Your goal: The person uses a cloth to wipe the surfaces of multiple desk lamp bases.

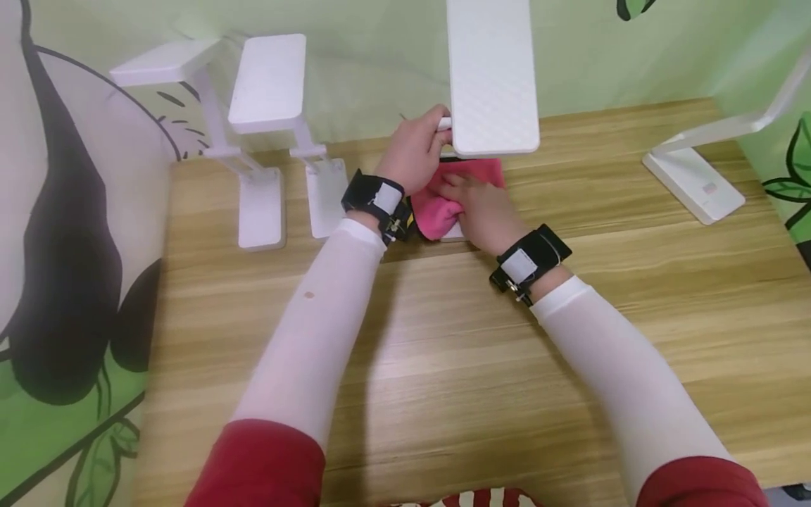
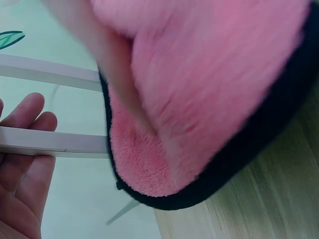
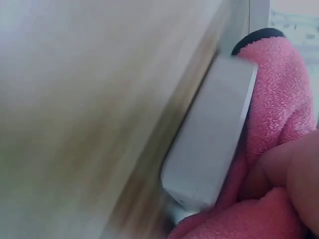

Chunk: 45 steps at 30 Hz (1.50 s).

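Note:
A white desk lamp (image 1: 494,77) stands at the back of the table, its flat head above my hands. My left hand (image 1: 412,151) grips the lamp's slim white arm (image 2: 55,142), fingers on one side and thumb on the other. In my right hand (image 1: 491,211) is a pink plush cloth (image 1: 437,218) with black edging, bunched under the fingers and lying over the lamp's base. The right wrist view shows the side of the white base (image 3: 209,134) next to the cloth, with fingers (image 3: 294,169) sunk into the folds. Cloth and hands hide most of the base's top.
Two more white lamps, one at the far left (image 1: 261,211) and one beside it (image 1: 269,81), stand left of my hands. Another lamp (image 1: 693,179) is at the back right, its arm leaning rightward. The wood-grain table (image 1: 456,352) meets a painted green wall (image 1: 367,70) behind.

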Each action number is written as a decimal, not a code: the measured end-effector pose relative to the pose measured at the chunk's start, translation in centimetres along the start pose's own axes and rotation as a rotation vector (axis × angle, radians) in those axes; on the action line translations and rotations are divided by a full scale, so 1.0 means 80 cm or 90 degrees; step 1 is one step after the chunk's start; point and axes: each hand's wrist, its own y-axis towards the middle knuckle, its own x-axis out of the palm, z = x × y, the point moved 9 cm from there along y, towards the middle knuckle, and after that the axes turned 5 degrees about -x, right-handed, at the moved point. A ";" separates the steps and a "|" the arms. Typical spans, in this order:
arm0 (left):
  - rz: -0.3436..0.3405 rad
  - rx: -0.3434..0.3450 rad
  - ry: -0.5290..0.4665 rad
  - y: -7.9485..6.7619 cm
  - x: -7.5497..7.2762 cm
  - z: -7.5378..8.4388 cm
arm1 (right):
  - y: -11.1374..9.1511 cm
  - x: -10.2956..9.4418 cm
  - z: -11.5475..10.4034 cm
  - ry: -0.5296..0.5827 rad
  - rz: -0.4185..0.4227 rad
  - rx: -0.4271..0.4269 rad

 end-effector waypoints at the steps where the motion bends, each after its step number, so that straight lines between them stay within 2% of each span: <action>1: -0.001 0.001 0.003 0.000 0.000 0.001 | 0.004 0.001 0.004 -0.002 0.006 0.004; 5: -0.004 -0.004 -0.002 0.000 0.000 -0.001 | 0.001 0.005 0.006 -0.012 0.003 0.030; 9: -0.003 -0.015 -0.009 -0.003 0.000 -0.004 | -0.026 0.008 -0.009 0.010 -0.011 0.046; 14: -0.002 -0.019 -0.009 -0.006 -0.002 -0.003 | -0.064 0.005 -0.035 0.020 -0.036 0.024; 17: -0.003 -0.025 -0.011 -0.006 -0.003 -0.004 | -0.075 0.003 -0.043 0.013 -0.044 0.007; 21: -0.001 -0.024 -0.006 -0.004 -0.002 -0.004 | -0.068 0.003 -0.038 0.028 -0.049 -0.007; 24: 0.000 -0.020 0.002 -0.003 0.000 -0.003 | -0.049 0.004 -0.025 0.046 -0.046 -0.011; 29: -0.007 -0.013 0.008 -0.002 0.002 -0.001 | -0.009 0.000 -0.001 0.033 -0.005 -0.005; 32: -0.003 -0.002 0.011 -0.002 0.002 0.000 | 0.000 -0.001 0.005 0.025 0.000 0.020; 37: 0.001 0.003 0.010 -0.004 -0.001 -0.002 | -0.022 0.006 -0.003 0.022 -0.012 0.065; 42: 0.005 -0.013 0.009 -0.007 -0.005 -0.005 | -0.059 0.005 -0.029 0.017 -0.006 0.055; 45: 0.005 -0.017 0.016 -0.007 -0.004 -0.005 | -0.072 0.004 -0.041 0.016 -0.013 0.045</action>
